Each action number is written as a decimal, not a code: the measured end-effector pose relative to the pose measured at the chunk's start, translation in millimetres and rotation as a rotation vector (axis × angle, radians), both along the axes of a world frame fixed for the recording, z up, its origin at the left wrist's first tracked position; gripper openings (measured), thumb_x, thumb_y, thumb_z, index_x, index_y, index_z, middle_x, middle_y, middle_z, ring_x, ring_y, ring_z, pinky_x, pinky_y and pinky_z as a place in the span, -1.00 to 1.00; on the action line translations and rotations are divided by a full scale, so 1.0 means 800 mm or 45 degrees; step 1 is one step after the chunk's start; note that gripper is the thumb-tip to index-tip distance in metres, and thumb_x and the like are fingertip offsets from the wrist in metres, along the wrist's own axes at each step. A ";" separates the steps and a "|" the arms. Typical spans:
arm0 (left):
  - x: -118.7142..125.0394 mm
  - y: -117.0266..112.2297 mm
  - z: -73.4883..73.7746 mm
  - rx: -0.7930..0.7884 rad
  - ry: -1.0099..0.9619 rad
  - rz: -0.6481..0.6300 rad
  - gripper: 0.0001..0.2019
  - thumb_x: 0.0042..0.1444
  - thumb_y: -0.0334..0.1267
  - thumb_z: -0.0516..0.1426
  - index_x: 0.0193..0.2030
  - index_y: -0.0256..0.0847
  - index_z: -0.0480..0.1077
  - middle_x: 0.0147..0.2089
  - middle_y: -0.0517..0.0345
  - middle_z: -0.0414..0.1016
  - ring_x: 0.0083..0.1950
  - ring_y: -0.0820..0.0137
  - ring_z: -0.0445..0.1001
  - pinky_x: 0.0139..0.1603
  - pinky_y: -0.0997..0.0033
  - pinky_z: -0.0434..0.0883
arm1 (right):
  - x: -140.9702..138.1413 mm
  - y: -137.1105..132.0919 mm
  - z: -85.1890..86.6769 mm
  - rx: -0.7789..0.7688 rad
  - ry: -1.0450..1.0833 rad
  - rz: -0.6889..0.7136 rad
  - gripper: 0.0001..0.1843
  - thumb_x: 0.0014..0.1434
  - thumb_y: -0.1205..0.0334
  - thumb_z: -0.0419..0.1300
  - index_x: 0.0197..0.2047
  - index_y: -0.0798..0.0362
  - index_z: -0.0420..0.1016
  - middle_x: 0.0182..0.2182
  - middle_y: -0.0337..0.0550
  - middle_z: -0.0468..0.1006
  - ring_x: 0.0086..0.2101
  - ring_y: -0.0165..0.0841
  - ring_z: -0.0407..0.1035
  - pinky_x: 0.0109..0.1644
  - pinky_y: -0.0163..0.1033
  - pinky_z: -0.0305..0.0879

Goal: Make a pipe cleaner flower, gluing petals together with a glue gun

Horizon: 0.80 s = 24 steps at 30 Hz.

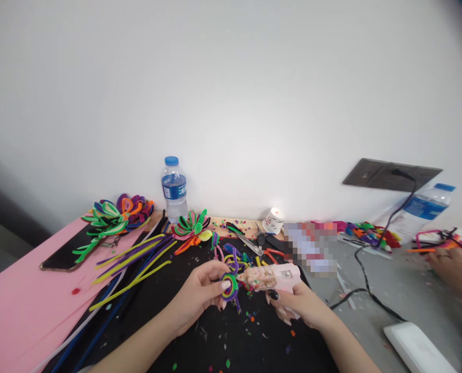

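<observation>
Both forearms are coming in from the bottom edge, over the black mat. My left hand is pinching shut on a pipe-cleaner loop, purple, green and yellow, thumb on the near side and fingers behind. My right hand is wrapping closed around the grip of a pink glue gun. The gun is lying level, body above my knuckles, nozzle pointing left. The loop is sitting at the nozzle tip, between the two hands, just above the mat. Cannot tell whether tip and loop are actually touching.

Surroundings, big to small:
- The mat is lying under both hands, with coloured scraps scattered over it.
- A pink sheet is running along the mat's left edge.
- A dark phone is resting on the pink sheet.
- A water bottle with a blue cap is standing upright against the wall, behind the mat.
- Long loose stems, yellow and purple, are fanning out left of my left hand.
- Two finished pipe-cleaner flowers are lying at the back: one near the phone, one just right of the bottle's foot.
- A black cable is trailing from the wall socket down across the grey table, right of my right hand.
- Scissors are lying beyond the gun.
- Another person's hand is working at the far right, well apart from mine.
</observation>
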State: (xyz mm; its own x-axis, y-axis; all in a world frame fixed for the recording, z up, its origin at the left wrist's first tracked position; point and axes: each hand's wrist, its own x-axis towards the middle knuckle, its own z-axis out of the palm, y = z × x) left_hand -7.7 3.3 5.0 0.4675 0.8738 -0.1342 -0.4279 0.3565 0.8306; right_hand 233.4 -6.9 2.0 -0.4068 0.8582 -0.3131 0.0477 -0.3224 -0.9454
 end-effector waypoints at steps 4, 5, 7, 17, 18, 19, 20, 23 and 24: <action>0.000 0.001 0.000 0.002 0.005 0.006 -0.85 -0.04 -0.36 0.21 -0.30 -0.23 0.36 -0.45 0.28 0.31 -0.51 0.59 0.29 -0.53 0.56 0.33 | 0.001 0.000 -0.002 -0.011 -0.011 0.007 -0.67 -0.07 0.04 0.25 -0.53 0.12 0.29 -0.78 -0.43 0.20 -0.75 -0.59 -0.01 -0.66 -0.41 0.05; 0.000 0.001 0.000 0.005 0.004 0.003 -0.86 -0.04 -0.36 0.21 -0.30 -0.23 0.36 -0.45 0.28 0.30 -0.51 0.59 0.29 -0.53 0.56 0.33 | 0.001 0.000 -0.001 -0.011 -0.007 0.011 -0.67 -0.07 0.04 0.25 -0.54 0.12 0.29 -0.78 -0.43 0.21 -0.75 -0.60 -0.01 -0.66 -0.41 0.05; 0.000 0.002 0.000 0.008 -0.003 0.003 -0.86 -0.03 -0.37 0.20 -0.29 -0.22 0.36 -0.45 0.29 0.30 -0.51 0.58 0.29 -0.53 0.56 0.33 | 0.001 0.000 -0.001 -0.009 0.010 0.017 -0.67 -0.07 0.05 0.25 -0.54 0.12 0.29 -0.78 -0.43 0.21 -0.75 -0.61 -0.03 -0.66 -0.41 0.05; -0.002 0.003 -0.003 -0.001 -0.016 0.017 -0.86 -0.03 -0.37 0.20 -0.29 -0.21 0.36 -0.45 0.30 0.30 -0.52 0.60 0.29 -0.53 0.56 0.32 | 0.001 0.000 0.002 -0.015 0.055 0.040 -0.68 -0.07 0.05 0.26 -0.50 0.15 0.34 -0.77 -0.43 0.20 -0.75 -0.60 -0.02 -0.67 -0.41 0.08; -0.002 0.003 -0.003 0.000 -0.020 0.018 -0.86 -0.02 -0.37 0.20 -0.29 -0.21 0.36 -0.45 0.29 0.31 -0.52 0.60 0.29 -0.53 0.56 0.32 | 0.001 0.000 0.002 -0.018 0.056 0.043 -0.69 -0.07 0.06 0.26 -0.50 0.15 0.34 -0.77 -0.43 0.20 -0.75 -0.61 -0.02 -0.67 -0.41 0.08; -0.002 0.003 -0.003 0.000 -0.023 0.019 -0.86 -0.02 -0.38 0.20 -0.28 -0.21 0.36 -0.45 0.29 0.31 -0.52 0.60 0.29 -0.53 0.57 0.32 | 0.001 0.000 0.002 -0.021 0.052 0.044 -0.69 -0.08 0.06 0.26 -0.50 0.15 0.34 -0.77 -0.43 0.20 -0.75 -0.61 -0.02 -0.67 -0.41 0.08; -0.002 0.003 -0.003 0.000 -0.024 0.022 -0.86 -0.03 -0.38 0.20 -0.28 -0.21 0.36 -0.45 0.29 0.30 -0.52 0.60 0.29 -0.53 0.56 0.32 | 0.001 -0.001 0.002 -0.023 0.042 0.041 -0.69 -0.08 0.06 0.26 -0.51 0.15 0.34 -0.77 -0.43 0.21 -0.75 -0.61 -0.02 -0.67 -0.41 0.08; -0.001 0.005 -0.002 0.002 -0.020 0.031 -0.85 -0.03 -0.37 0.20 -0.28 -0.21 0.36 -0.46 0.30 0.29 -0.52 0.60 0.28 -0.53 0.56 0.32 | 0.000 -0.001 0.003 -0.022 0.011 0.027 -0.68 -0.09 0.05 0.26 -0.51 0.15 0.32 -0.77 -0.42 0.22 -0.75 -0.61 -0.03 -0.67 -0.41 0.07; -0.001 0.005 -0.002 0.004 -0.018 0.035 -0.85 -0.03 -0.37 0.20 -0.28 -0.21 0.36 -0.46 0.30 0.29 -0.52 0.60 0.28 -0.53 0.56 0.32 | 0.000 -0.002 0.004 -0.023 0.005 0.024 -0.68 -0.09 0.05 0.26 -0.51 0.14 0.32 -0.77 -0.42 0.22 -0.75 -0.61 -0.04 -0.67 -0.40 0.07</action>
State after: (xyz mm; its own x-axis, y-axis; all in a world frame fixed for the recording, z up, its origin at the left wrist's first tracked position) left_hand -8.7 7.0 3.4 0.4452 0.8867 -0.1249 -0.4494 0.3419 0.8253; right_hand 233.4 -8.2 4.9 -0.4239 0.8447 -0.3269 0.0501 -0.3385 -0.9396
